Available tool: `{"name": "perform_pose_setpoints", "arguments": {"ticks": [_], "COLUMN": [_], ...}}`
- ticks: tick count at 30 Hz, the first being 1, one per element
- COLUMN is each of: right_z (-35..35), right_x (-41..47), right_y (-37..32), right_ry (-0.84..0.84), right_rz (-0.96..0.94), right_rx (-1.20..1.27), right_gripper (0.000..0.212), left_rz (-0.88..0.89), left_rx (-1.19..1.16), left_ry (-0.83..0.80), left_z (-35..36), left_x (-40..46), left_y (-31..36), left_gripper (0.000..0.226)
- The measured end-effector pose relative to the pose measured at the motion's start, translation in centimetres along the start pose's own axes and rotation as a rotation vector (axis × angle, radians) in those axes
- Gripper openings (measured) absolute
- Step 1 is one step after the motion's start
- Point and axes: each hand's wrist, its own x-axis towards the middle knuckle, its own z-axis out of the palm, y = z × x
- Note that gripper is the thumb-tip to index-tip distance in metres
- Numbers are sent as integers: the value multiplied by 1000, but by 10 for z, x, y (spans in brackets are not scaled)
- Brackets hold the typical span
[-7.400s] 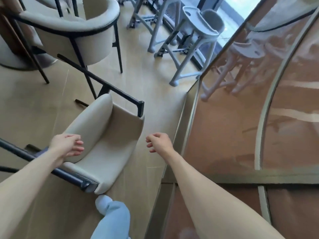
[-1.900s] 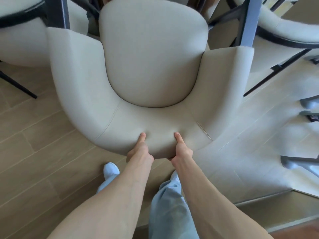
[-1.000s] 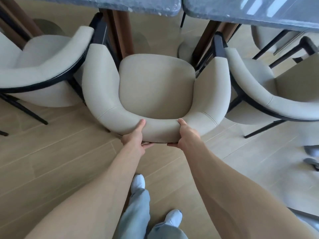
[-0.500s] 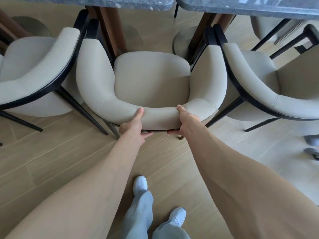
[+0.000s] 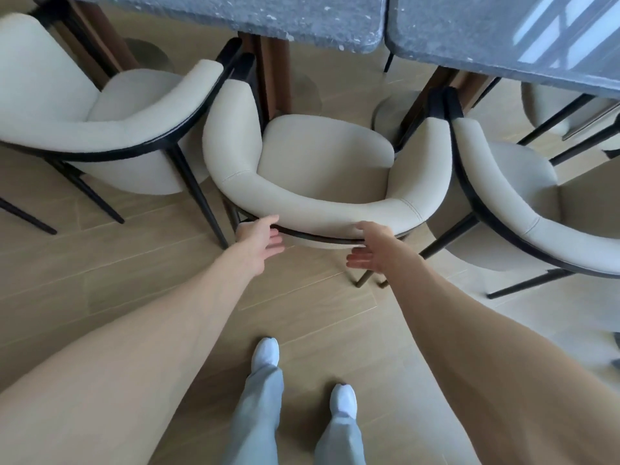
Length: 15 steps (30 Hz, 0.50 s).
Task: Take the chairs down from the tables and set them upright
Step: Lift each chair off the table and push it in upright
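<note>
No writing shows; cream chair (image 5: 322,169) upright, both hands loose.

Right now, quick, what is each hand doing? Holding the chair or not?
Left hand: open, fingers spread, at the back of the middle chair, not gripping it.
Right hand: open too, holding nothing, beside the chair's back.

Dining room or restaurant: matching cream armchairs (image 5: 322,182) pushed up to grey stone-top tables (image 5: 268,18) on wood-plank floor (image 5: 100,280).
</note>
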Motion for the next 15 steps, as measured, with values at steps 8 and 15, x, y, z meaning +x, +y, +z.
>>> {"name": "perform_pose_setpoints", "arguments": {"ticks": [8, 15], "right_z": [-39, -191], "right_x": [-165, -309], "right_y": [-27, -62], "right_ry": [-108, 145], "right_rz": [-640, -1154], "right_rx": [171, 418], "right_gripper": [30, 25], "left_rz": [596, 953], "left_rx": [199, 114], "left_ry": [-231, -702], "left_z": [49, 158], "left_x": [-175, -315], "left_y": [53, 88], "left_gripper": [30, 39]}}
